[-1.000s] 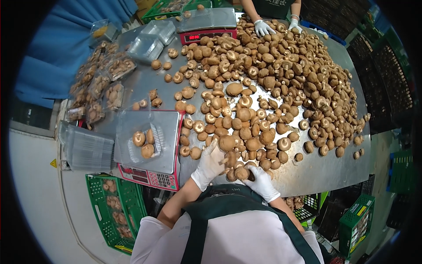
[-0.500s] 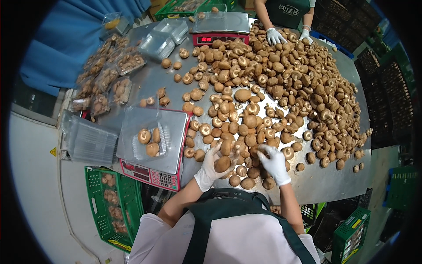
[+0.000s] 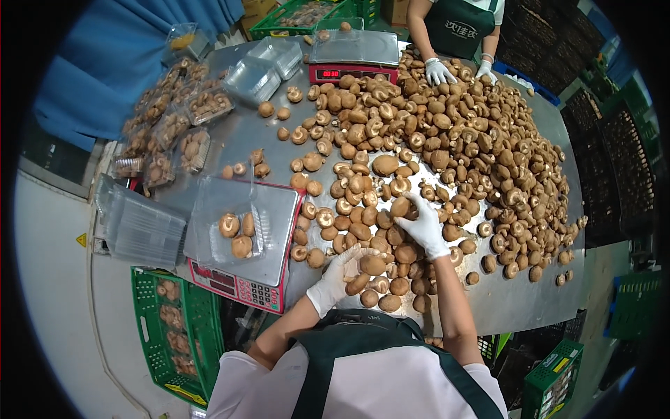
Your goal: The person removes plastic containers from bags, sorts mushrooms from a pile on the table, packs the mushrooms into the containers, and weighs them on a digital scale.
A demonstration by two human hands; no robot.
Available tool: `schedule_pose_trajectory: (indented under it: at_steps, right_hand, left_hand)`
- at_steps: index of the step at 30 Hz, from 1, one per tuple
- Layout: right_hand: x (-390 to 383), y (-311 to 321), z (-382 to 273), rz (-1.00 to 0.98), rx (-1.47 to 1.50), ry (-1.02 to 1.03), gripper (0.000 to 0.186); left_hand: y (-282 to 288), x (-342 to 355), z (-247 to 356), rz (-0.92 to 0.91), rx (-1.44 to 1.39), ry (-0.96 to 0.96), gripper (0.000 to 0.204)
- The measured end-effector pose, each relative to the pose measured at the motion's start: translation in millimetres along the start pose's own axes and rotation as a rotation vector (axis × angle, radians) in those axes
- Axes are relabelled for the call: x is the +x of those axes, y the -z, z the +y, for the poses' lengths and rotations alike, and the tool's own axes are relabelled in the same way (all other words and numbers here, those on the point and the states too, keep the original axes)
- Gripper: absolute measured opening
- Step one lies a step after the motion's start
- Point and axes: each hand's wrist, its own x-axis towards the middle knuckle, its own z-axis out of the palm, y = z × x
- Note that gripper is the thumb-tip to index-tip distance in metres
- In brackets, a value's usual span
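My left hand [image 3: 336, 281], in a white glove, is closed around shiitake mushrooms. One brown cap [image 3: 373, 265] shows at its fingertips and another cap [image 3: 357, 283] lies against the palm. Farther off, my gloved right hand [image 3: 424, 225] reaches over the pile, thumb and fingers pinched on a round mushroom [image 3: 400, 207]. Loose shiitakes surround both hands, some caps up and some stems up. On the red and silver scale [image 3: 276, 241] to the left, an open clear plastic box [image 3: 259, 222] holds three mushrooms.
A large shiitake heap [image 3: 481, 146] covers the right of the metal table. Filled clear packs [image 3: 171, 129] and stacked empty boxes [image 3: 146, 227] stand left. Another scale [image 3: 352, 56] stands at the back, near a co-worker's gloved hands [image 3: 440, 72]. Green crates [image 3: 157, 349] sit below.
My right hand has moved away from my body, up the pile, and now grips a mushroom there. My left hand has shifted slightly nearer to me, still holding its mushrooms.
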Motion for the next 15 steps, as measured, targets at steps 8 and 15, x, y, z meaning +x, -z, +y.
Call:
schedule_pose_trajectory:
  at_steps: [8,15]
  right_hand:
    - [-65,10,-42,0.104,0.119,0.174,0.059]
    - [-83,11,-54,-0.057,0.553,-0.076,0.056]
  left_hand:
    - [-28,18,-17,0.081,0.216,-0.101,0.042]
    - [-37,18,-16,0.103,0.631,-0.31,0.054]
